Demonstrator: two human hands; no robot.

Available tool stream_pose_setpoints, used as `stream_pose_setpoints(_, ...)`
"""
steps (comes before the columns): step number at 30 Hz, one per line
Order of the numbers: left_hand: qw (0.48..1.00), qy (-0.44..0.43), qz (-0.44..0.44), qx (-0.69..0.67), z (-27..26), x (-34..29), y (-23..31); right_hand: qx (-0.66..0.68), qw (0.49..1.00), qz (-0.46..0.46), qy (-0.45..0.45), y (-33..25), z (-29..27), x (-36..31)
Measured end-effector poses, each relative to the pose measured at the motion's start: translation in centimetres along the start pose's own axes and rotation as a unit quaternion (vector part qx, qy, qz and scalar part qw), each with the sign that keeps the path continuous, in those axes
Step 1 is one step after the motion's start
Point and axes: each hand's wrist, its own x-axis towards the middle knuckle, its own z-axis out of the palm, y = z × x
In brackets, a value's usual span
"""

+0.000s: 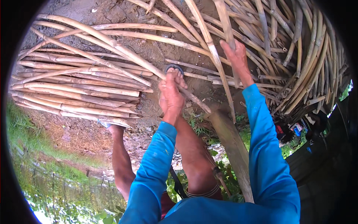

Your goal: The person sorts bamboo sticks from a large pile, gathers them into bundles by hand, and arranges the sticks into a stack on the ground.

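Note:
My left hand (pixel 171 98) is closed around a long bamboo pole (pixel 136 59), just above my sandalled foot (pixel 179 78). The pole slants from the far left down to its near end, which lies close to the top of a thick wooden post (pixel 232 149). Farther right, my right hand (pixel 238 59) grips a second bamboo pole (pixel 225 23), which runs nearly straight away from me. Beside that hand another long pole (pixel 212 46) crosses the ground between my two hands.
At the left lies a stack of bamboo poles (pixel 78 89), with several longer ones across it. A large heap of poles (pixel 317 63), some curved, fills the right. Muddy ground (pixel 145 48) shows between them; grass (pixel 22 127) borders the left.

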Motion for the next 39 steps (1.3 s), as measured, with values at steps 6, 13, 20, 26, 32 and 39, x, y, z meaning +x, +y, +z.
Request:
stream_pose_setpoints(6, 0.853, -0.293, -0.251, 0.353, -1.1, -0.9, -7.9, -0.133, 0.971, 0.165, -0.109, 12.2, -5.6, -9.4)
stream_pose_setpoints(13, 0.784, -0.258, -0.370, 0.426, -4.3, 1.5, -9.9, -0.133, 0.977, 0.139, -0.087, 11.5, -4.3, -6.5)
stream_pose_setpoints(20, 0.823, -0.207, -0.375, 0.373, -3.2, 5.7, -8.9, -0.144, 0.952, 0.092, -0.254, 9.3, 1.7, 1.3)
stream_pose_setpoints(26, 0.927, -0.110, -0.241, 0.267, -1.4, 10.5, -5.5, -0.182, 0.933, 0.097, -0.296, 10.2, 4.5, 0.9)
stream_pose_setpoints(32, 0.968, -0.112, -0.216, 0.063, 0.6, 10.7, -4.2, -0.136, 0.949, -0.021, -0.283, 10.2, 4.7, -2.6)
stream_pose_setpoints(39, 0.979, -0.061, -0.156, -0.119, 1.7, 6.6, -3.6, -0.153, 0.965, -0.065, -0.203, 7.5, 5.9, -8.6)
